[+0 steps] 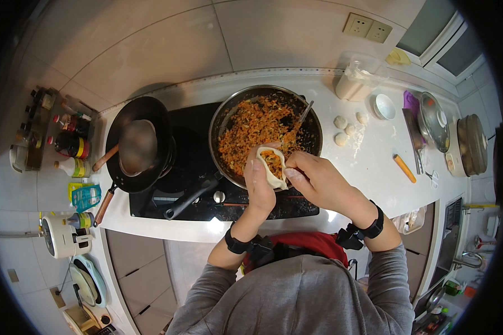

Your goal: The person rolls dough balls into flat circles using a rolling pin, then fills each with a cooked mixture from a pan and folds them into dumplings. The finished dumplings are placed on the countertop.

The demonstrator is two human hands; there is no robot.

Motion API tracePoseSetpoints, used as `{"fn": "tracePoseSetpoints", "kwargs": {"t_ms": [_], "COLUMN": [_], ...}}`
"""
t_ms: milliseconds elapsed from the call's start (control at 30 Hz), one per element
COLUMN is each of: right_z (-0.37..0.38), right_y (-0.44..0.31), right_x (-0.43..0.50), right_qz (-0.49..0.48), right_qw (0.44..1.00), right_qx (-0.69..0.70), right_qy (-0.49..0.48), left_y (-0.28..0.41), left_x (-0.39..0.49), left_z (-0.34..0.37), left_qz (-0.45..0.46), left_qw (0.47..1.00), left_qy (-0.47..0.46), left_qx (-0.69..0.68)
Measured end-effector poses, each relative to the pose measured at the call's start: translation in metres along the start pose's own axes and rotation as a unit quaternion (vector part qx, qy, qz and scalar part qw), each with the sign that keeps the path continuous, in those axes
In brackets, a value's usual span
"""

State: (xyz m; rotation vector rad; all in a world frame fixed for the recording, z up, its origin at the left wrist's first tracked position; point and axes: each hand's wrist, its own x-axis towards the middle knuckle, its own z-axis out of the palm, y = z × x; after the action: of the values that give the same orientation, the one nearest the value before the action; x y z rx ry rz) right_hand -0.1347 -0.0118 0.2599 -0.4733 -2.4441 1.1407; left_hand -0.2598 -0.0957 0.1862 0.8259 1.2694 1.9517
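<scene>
A dough wrapper [272, 167] with chopped orange filling lies cupped in my left hand [260, 180], its middle still open and its lower end pressed together. The fingers and thumb of my right hand [316, 178] pinch its right edge. Both hands are over the front rim of a wide frying pan [257, 125] holding chopped orange and green filling. A metal spoon [306, 112] leans in the filling at the pan's right side. To the right, several small dough balls [340, 122] sit on the floured counter [369, 167].
Left of the pan, a wok [157, 113] stands on the black cooktop [193, 125]. Sauce bottles [69, 144] line the far left. A flour container [356, 81], a white bowl [384, 106], a wooden rolling pin [404, 168], a cleaver [413, 134], scissors [434, 178] and a glass lid [431, 121] are at the right.
</scene>
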Motion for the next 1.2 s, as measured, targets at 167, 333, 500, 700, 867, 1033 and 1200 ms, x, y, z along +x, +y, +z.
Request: {"fn": "tracePoseSetpoints", "kwargs": {"t_ms": [167, 333, 500, 700, 867, 1033, 1200], "right_z": [-0.009, -0.003, 0.0, 0.0, -0.005, -0.013, -0.004], "right_y": [-0.005, -0.005, -0.002, 0.002, -0.004, -0.005, 0.0], "right_x": [-0.007, -0.011, -0.015, -0.019, -0.022, -0.02, -0.021], "right_qz": [-0.032, -0.085, -0.109, -0.152, -0.146, -0.122, -0.166], "right_qw": [0.993, 0.981, 0.975, 0.974, 0.978, 0.979, 0.964], "right_qx": [-0.109, -0.177, -0.193, -0.168, -0.144, -0.158, -0.198], "right_qy": [-0.029, -0.007, 0.002, 0.009, 0.037, 0.041, 0.063], "left_y": [0.011, 0.008, 0.004, 0.002, 0.003, 0.012, 0.011], "left_x": [-0.003, -0.008, -0.009, -0.011, -0.013, -0.014, -0.013], "left_z": [0.003, 0.003, 0.001, 0.003, 0.003, 0.007, 0.011], "left_qz": [0.015, 0.068, 0.084, 0.104, 0.098, 0.103, 0.117], "left_qw": [1.0, 0.996, 0.995, 0.992, 0.992, 0.991, 0.99], "left_qy": [-0.021, -0.045, -0.052, -0.069, -0.073, -0.08, -0.074], "left_qx": [0.007, 0.025, 0.029, 0.015, 0.005, 0.022, 0.023]}}
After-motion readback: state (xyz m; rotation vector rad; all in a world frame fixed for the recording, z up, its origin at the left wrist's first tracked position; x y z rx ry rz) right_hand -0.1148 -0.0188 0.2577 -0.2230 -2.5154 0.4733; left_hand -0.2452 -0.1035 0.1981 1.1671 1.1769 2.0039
